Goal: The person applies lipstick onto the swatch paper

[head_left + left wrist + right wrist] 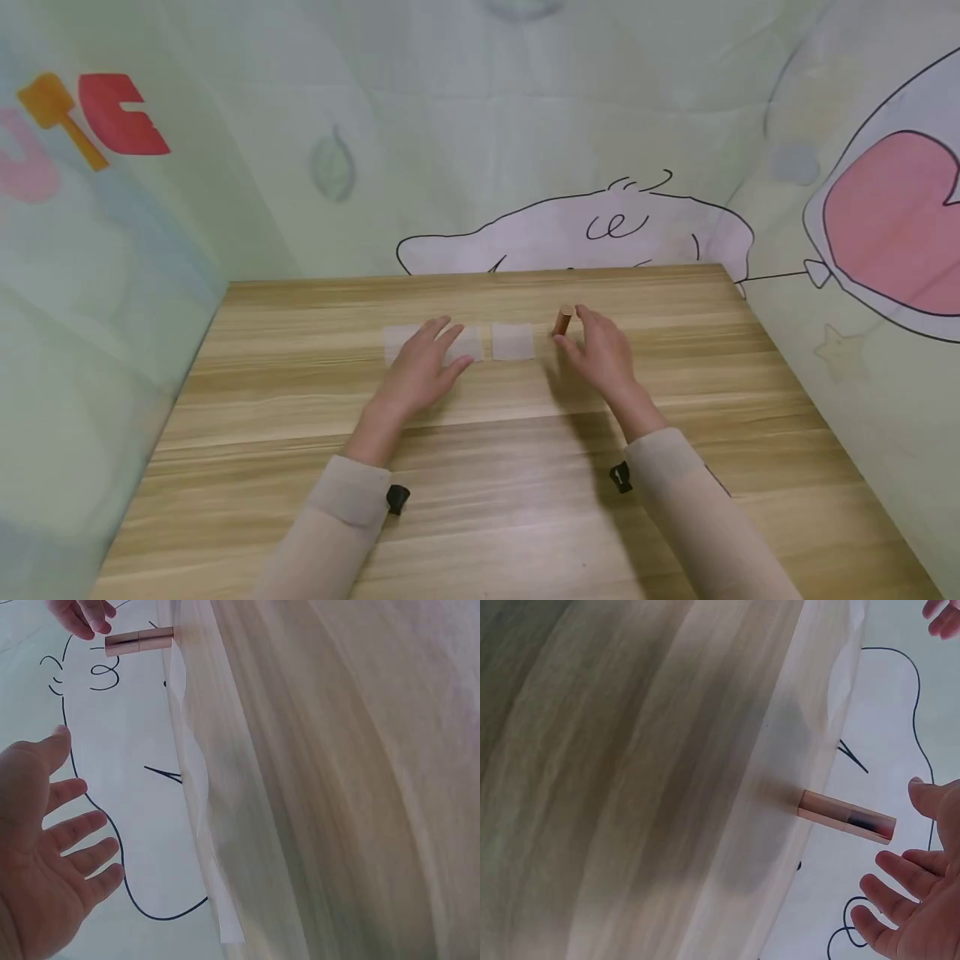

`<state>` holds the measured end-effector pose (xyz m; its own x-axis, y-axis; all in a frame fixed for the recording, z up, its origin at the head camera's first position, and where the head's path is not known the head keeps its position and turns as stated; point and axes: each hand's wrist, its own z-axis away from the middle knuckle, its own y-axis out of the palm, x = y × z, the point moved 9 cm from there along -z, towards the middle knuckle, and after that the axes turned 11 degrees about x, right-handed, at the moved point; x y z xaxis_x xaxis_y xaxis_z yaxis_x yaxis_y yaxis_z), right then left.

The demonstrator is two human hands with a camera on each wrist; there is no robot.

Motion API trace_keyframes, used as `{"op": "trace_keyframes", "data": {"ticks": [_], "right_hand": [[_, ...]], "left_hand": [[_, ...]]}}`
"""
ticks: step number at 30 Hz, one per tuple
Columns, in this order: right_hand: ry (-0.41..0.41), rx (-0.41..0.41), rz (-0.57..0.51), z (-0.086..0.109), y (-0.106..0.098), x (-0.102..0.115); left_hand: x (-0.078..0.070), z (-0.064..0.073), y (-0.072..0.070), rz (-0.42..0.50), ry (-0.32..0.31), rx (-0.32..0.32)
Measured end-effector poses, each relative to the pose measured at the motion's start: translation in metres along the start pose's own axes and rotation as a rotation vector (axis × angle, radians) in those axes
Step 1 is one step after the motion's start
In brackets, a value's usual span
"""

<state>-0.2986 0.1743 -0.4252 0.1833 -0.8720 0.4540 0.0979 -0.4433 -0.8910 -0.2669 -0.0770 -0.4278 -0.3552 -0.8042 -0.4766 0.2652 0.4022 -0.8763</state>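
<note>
A rose-gold lipstick tube [562, 322] stands upright on the table, with a seam round its middle. My right hand [603, 354] is just right of it, thumb and fingers spread on either side of the tube. In the right wrist view a gap shows between the fingertips and the tube [847, 817]. My left hand [423, 371] hovers with loosely spread fingers over the thin white sheets [467, 343] and holds nothing. It hides part of them. Another white square [512, 342] lies between the left hand and the tube.
The wood-grain table [480, 467] ends at a back edge close behind the sheets and tube. Behind and beside it hangs a pale printed cloth [480, 150] with cartoon drawings. Each sleeve cuff has a small black clip [397, 498] near it.
</note>
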Motion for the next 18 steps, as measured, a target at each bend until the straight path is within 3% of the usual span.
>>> {"op": "trace_keyframes", "data": {"ticks": [18], "right_hand": [[0.071,0.076,-0.120,-0.005,0.013,-0.018]], "left_hand": [[-0.024,-0.014,0.021,0.006,0.072,0.043]]}}
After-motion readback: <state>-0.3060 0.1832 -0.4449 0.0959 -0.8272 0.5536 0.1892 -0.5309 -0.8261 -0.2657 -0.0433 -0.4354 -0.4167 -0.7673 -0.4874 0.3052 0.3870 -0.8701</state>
